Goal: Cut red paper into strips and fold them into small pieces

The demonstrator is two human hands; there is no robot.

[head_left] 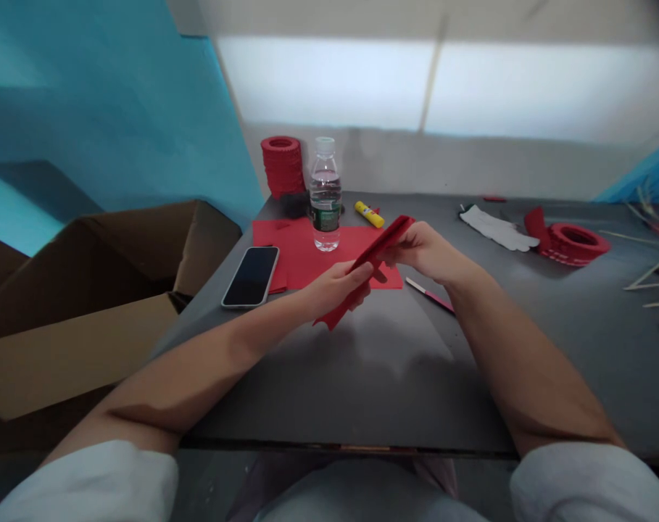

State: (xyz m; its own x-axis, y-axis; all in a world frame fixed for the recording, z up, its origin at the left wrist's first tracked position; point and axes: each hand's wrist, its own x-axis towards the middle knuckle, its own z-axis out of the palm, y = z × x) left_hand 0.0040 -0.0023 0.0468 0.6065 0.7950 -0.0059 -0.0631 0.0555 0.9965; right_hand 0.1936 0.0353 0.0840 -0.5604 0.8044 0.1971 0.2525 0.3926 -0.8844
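A folded piece of red paper (382, 243) is held up slantwise above the grey table, its notched lower end hanging down to the left. My left hand (343, 284) is closed around its lower part, with the thumb on top. At the upper right end, my right hand (419, 250) pinches the paper's edge; part of those fingers is hidden behind it. Behind my hands, flat red paper sheets (297, 254) lie on the table. A slim tool with a pale tip and a red handle (430, 294) rests below my right wrist.
A water bottle (325, 196) stands on the sheets, with a red ring stack (283, 167) behind it. A phone (251, 277) lies left, a yellow glue stick (369, 214) behind. White gloves (497, 228) and a red roll (573, 243) sit right. An open cardboard box (84, 348) adjoins the table.
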